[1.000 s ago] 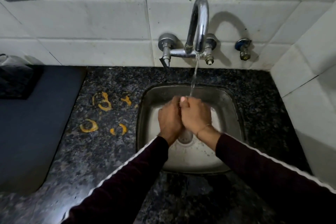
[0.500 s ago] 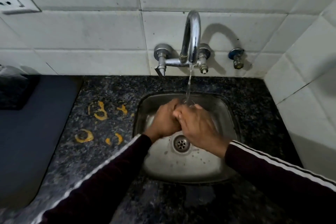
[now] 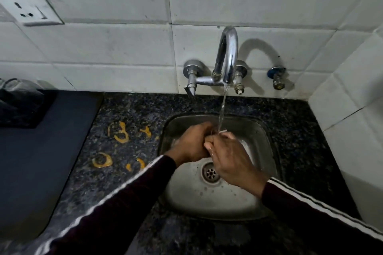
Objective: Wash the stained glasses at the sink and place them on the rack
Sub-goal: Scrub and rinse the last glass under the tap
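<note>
Both hands over sink (image 3: 259, 130), under running stream from tap (image 3: 227, 58). Left hand (image 3: 192, 143) curled, fingers clenched round something small between the hands; right hand (image 3: 230, 159) fingertips pinch at same spot. Object hidden, possibly small glass, cannot tell; long axis unreadable. It lies at meeting point of hands, left hand nearer and bearing it. Orange ring stains (image 3: 102, 160) on counter (image 3: 134, 109), left of sink. Rack not identifiable in view.

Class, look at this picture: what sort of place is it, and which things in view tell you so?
Most likely a home kitchen: a small steel sink set in a dark granite counter, a wall tap running, and white tiles with a socket.
</note>
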